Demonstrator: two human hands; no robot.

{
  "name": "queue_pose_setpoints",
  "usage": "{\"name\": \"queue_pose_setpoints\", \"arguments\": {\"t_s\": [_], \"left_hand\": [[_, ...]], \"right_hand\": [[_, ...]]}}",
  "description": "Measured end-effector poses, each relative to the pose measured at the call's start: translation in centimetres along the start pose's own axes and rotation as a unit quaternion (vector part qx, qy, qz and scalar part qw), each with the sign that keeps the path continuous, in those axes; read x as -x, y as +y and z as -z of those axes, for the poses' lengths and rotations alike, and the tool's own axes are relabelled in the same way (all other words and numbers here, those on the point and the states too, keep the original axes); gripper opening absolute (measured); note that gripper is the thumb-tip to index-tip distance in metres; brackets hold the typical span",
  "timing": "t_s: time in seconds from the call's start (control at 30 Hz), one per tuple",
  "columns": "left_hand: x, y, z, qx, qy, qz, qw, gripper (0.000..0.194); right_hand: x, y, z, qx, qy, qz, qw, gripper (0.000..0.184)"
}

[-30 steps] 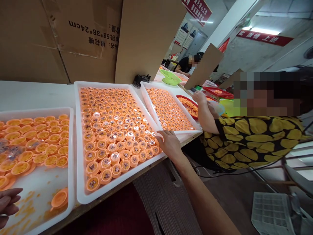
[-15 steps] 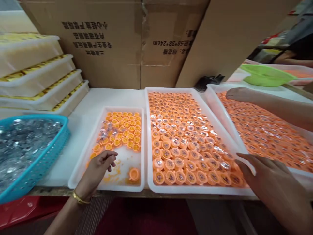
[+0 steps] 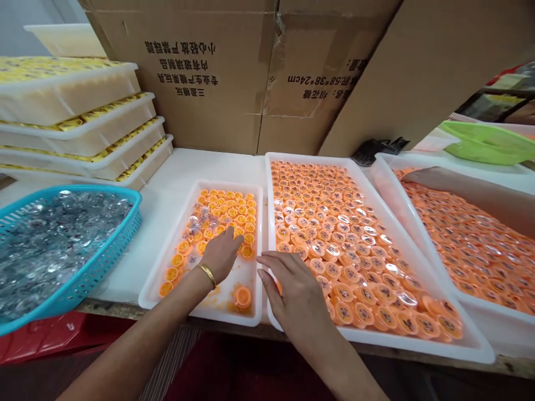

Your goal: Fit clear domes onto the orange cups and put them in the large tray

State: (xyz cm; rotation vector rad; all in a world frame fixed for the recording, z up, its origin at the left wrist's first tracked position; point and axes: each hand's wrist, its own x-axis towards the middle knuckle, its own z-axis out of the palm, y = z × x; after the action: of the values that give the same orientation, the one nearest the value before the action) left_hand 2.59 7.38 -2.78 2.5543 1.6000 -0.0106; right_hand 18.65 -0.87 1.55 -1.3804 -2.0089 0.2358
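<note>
My left hand [image 3: 221,253], with a gold bracelet at the wrist, reaches over a small white tray [image 3: 167,262] of orange cups with yellow filling. Its thumb and forefinger are drawn together low over the cups; whatever is between them is hidden. Several clear lids [image 3: 195,223] lie on the cups at the tray's left. A single orange cup [image 3: 242,297] sits near the tray's front right corner. My right hand [image 3: 295,289], fingers stretched and thumb apart, hovers by the left rim of a larger white tray [image 3: 376,337] filled with lidded orange cups.
On the left stands a blue basket [image 3: 104,245] of clear plastic lids, with stacked white trays [image 3: 104,111] of yellow pieces behind. Cardboard boxes [image 3: 234,122] wall off the back. At right, another person's arm [image 3: 472,192] rests over a third tray [image 3: 393,189], near a green basket [image 3: 489,145].
My view has swung from the right to the left. My right hand left the far right edge of the large tray and came to its left rim. My left hand moved forward over the cups.
</note>
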Motion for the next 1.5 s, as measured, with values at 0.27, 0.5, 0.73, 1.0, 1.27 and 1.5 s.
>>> {"name": "queue_pose_setpoints", "arguments": {"t_s": [0.27, 0.5, 0.73, 1.0, 1.27, 1.5], "left_hand": [[3.8, -0.8, 0.9, 0.021, -0.005, 0.063, 0.998, 0.013], [7.4, 0.2, 2.0, 0.275, 0.004, 0.198, 0.941, 0.021], [7.6, -1.6, 0.9, 0.535, 0.019, 0.139, 0.833, 0.027], [7.6, -0.7, 0.1, 0.482, 0.077, 0.151, 0.859, 0.021], [8.6, -2.0, 0.0, 0.515, 0.036, 0.176, 0.838, 0.023], [7.2, -5.0, 0.2, 0.184, 0.078, 0.143, 0.969, 0.019]], "right_hand": [[1.4, -0.8, -2.8, -0.177, -0.060, -0.133, 0.973, 0.028], [0.8, -2.7, -7.1, -0.520, -0.129, -0.391, 0.748, 0.043], [0.1, -2.4, -8.6, -0.656, -0.067, -0.411, 0.630, 0.031], [0.2, -2.4, -9.3, -0.640, -0.042, -0.409, 0.649, 0.026], [0.2, -2.4, -9.3, -0.626, -0.045, -0.431, 0.649, 0.032], [0.1, -2.6, -8.9, -0.659, -0.041, -0.418, 0.624, 0.041]]}}
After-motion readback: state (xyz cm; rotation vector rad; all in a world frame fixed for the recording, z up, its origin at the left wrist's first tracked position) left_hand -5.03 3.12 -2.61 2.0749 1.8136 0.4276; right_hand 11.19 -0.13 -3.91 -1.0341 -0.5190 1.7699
